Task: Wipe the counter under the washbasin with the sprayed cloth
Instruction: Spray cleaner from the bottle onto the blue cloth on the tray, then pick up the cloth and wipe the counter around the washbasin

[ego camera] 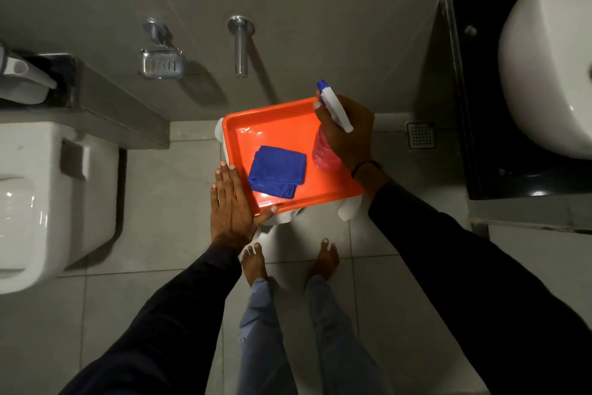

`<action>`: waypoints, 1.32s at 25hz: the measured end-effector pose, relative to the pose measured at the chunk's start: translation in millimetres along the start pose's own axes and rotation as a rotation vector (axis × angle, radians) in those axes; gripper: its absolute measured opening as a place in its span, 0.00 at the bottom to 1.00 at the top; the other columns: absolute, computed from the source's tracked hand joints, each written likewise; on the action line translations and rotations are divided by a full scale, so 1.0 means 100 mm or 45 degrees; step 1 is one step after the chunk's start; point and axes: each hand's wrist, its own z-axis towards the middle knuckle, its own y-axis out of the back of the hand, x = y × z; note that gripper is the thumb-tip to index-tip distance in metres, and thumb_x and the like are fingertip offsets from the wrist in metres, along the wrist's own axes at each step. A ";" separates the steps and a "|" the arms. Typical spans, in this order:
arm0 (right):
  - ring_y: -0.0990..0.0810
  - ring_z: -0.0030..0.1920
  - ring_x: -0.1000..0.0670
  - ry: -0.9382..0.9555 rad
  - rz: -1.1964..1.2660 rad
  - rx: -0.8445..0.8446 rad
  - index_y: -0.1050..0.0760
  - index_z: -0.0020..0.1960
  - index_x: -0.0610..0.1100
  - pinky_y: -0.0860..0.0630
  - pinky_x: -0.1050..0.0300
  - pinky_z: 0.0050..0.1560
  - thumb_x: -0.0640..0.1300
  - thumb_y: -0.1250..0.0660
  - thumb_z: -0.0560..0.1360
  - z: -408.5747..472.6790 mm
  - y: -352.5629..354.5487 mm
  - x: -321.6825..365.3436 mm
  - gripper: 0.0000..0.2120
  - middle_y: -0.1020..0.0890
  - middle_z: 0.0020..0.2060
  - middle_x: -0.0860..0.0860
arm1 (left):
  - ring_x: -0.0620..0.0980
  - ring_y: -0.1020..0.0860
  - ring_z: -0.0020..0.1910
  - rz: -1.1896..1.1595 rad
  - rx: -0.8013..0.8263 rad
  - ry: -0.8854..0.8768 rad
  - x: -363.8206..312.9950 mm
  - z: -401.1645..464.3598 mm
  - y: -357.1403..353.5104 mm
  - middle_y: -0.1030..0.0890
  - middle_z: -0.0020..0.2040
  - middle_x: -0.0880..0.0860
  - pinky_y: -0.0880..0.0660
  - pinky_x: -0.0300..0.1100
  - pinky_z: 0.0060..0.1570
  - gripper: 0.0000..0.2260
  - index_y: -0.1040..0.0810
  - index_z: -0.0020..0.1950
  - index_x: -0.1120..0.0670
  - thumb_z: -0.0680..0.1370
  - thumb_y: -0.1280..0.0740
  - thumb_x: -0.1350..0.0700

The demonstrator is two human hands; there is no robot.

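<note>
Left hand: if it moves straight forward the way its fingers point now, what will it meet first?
Probably nothing soon: the left hand lies flat along the orange tray edge, fingers toward the wall. Depth is unclear.

I stand barefoot in a tiled bathroom: a white ceramic toilet (48, 202) on my left, a white ceramic washbasin (544, 58) on a black stone bench (455, 90) on my right, with a chrome wire soap holder (161, 64), a chrome wall spout (240, 48) and a square metal floor drain (421, 135) ahead.
</note>
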 end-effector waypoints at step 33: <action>0.19 0.57 0.37 -0.869 -0.637 0.420 0.22 0.53 0.35 0.25 0.49 0.49 0.52 0.28 0.75 -0.88 -0.69 -0.39 0.19 0.17 0.52 0.39 | 0.63 0.22 0.61 -0.178 0.252 0.034 -0.51 0.89 0.41 0.24 0.64 0.65 0.24 0.54 0.61 0.20 0.36 0.71 0.65 0.82 0.38 0.58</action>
